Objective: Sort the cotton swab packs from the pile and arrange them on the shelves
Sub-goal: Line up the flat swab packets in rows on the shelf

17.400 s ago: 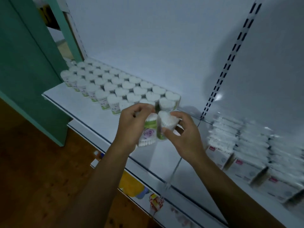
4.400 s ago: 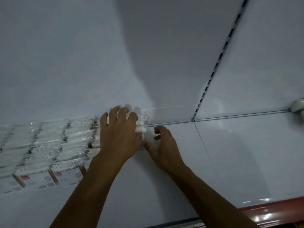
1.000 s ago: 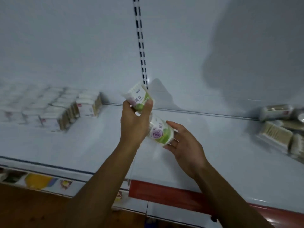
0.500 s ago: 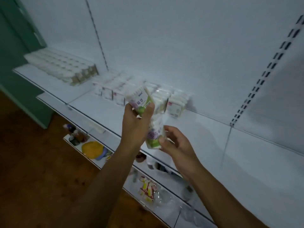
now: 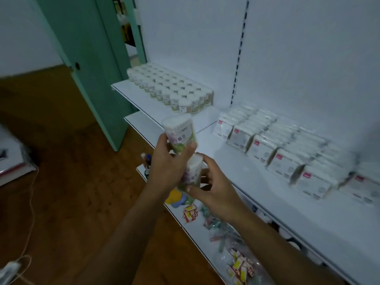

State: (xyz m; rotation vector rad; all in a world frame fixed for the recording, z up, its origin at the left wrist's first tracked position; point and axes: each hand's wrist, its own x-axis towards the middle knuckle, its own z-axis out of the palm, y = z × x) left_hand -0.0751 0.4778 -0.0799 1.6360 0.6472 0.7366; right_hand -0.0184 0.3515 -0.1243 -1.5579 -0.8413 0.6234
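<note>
In front of the shelf's front edge, held in the air, two cotton swab tubs; upper tub (image 5: 181, 133) gripped in the left hand (image 5: 168, 167), fingers and thumb wrapped round its lower half; lower tub (image 5: 192, 171) pinched by the right hand (image 5: 213, 190), thumb at its base, fingers curled behind; the tubs sit close, cannot tell if touching. Step looks like carrying, sorting done for these two, placing not yet. Matching tubs (image 5: 174, 89) stand in tidy rows at the back-left corner of the shelf (image 5: 242, 167); flat swab boxes (image 5: 277, 145) run in rows along the back to the right. Next move likely needs a reach left to the near end of the tub rows, set upright, label out, one at a time. Lower shelf (image 5: 197, 229) holds mixed small packets (image 5: 238, 266); green door (image 5: 88, 58) beyond.
</note>
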